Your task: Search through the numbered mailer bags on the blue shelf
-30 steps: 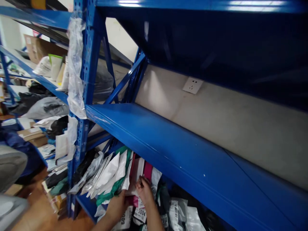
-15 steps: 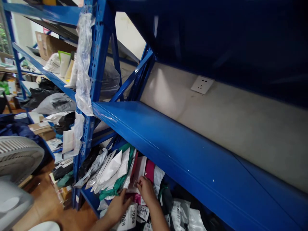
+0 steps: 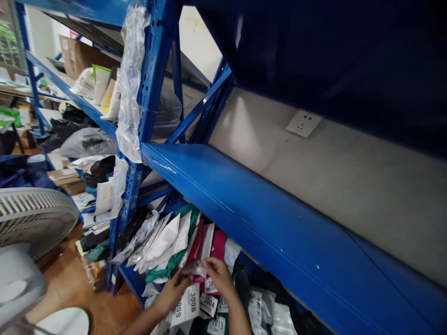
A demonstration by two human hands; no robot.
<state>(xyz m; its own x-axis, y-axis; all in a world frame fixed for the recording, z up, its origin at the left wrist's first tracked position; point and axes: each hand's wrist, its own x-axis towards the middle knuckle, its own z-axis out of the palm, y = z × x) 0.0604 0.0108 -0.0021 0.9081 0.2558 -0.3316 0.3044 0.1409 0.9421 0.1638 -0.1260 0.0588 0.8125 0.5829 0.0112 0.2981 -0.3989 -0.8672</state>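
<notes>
Two bare hands work at the bottom of the view, low in a blue rack. Left hand (image 3: 171, 295) lies against a row of upright mailer bags, its fingers curled onto a white tag marked 3008 (image 3: 189, 303); grip looks closed on the tag's bag, though the fingertips are partly hidden. Right hand (image 3: 219, 275) sits just beside it, fingers pinched together on the top edge of a dark reddish parcel (image 3: 194, 267) standing among the bags. Parcel is in the lower shelf bay, touching its neighbours on both sides.

Around the hands: more numbered tags, 3004 (image 3: 208, 304) and 2013 (image 3: 217, 324), hanging off the front of the bags. White mailers (image 3: 166, 239) lean left, a green bag (image 3: 167, 270) under them, a pink one (image 3: 219, 245) behind the right hand.

Judgement: this reads as sorting through filed parcels by number, with one bag being parted from the row. Next move would call for holding the neighbours back with the left hand while the pinched bag is drawn clear, without dragging the tags off.

Left foreground: white fan guard (image 3: 33, 216) over a wooden floor (image 3: 101, 304).

Above the hands, the blue shelf beam (image 3: 244, 204) runs diagonally; its board is bare grey. Perforated upright (image 3: 148, 93) carries a clear plastic wrap (image 3: 130, 83). Wall socket (image 3: 303, 123) beyond. Farther left, a cardboard box (image 3: 78, 56) and grey and black bags on the next rack.
</notes>
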